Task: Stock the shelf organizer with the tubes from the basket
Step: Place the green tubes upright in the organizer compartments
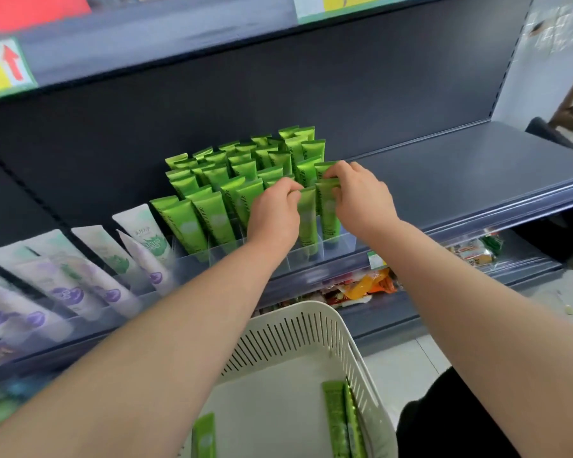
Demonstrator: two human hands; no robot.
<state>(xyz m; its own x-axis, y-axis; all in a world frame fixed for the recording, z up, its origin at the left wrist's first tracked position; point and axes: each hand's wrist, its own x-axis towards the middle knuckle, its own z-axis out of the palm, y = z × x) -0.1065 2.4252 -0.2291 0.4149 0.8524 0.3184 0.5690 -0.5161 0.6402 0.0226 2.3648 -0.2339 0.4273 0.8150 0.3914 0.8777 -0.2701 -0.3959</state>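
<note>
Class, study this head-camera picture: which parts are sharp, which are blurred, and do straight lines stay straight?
Head view: the green tubes, left hand and right hand are fairly sharp; the white tubes at the left and the upper labels are smeared by motion blur; the wide lens bows the shelf edge; light is soft, with no hard glare.

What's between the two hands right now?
Head view: one upright green plastic tube in the clear plastic shelf organizer stands between the left hand and the right hand, which pinches the next green tube.
</note>
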